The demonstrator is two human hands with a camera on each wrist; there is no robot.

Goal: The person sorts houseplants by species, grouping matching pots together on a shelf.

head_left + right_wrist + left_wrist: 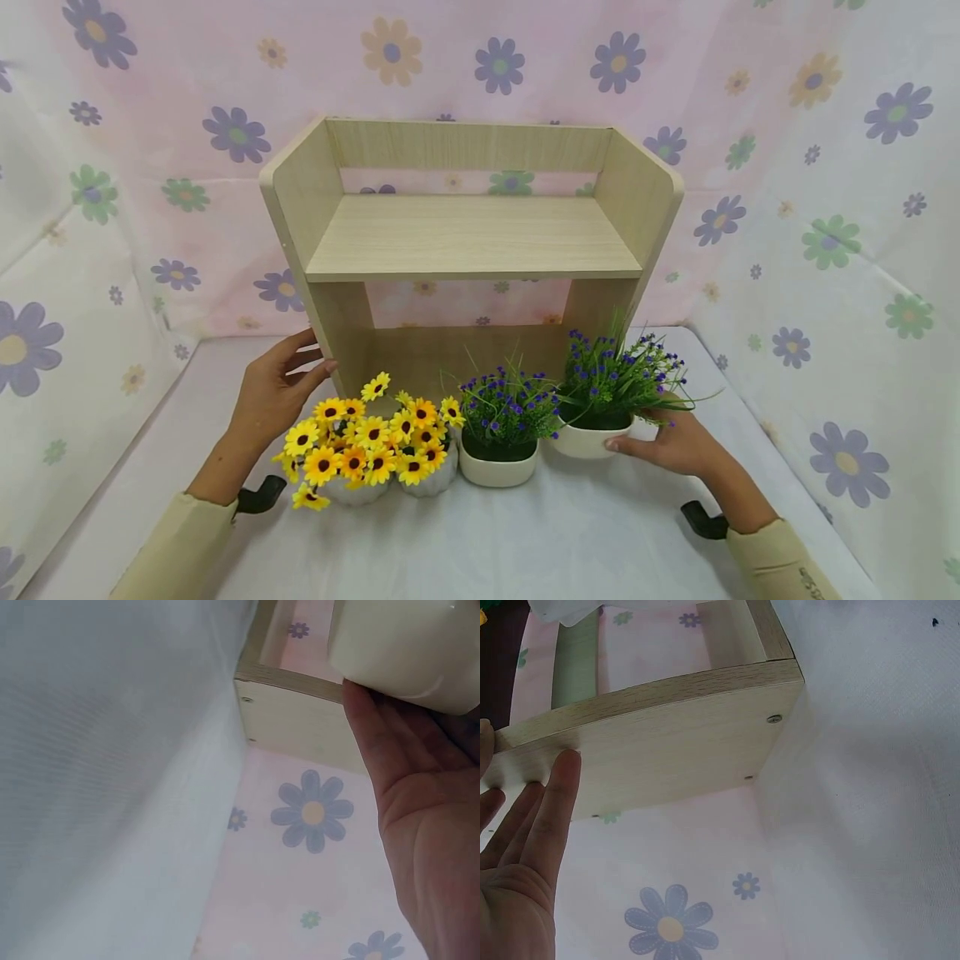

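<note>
A light wooden two-tier shelf (472, 237) stands in the middle of the head view. My left hand (272, 393) touches its left side panel, fingers fairly straight against the outer face and thumb at the front edge. On the right, my right hand (681, 447) holds a potted plant with purple flowers (588, 440) by its cream pot, thumb in front and fingers around the outer side. That pot (412, 656) shows above the palm in the right wrist view. Its leaves hide part of the right hand in the head view.
Left of the held plant, a second purple-flowered potted plant (498, 468) stands on the white-covered table (480, 546). Beside it are two pots of yellow artificial flowers (371, 433), in front of the shelf's lower tier. Flower-print cloth (442, 50) surrounds the back and sides.
</note>
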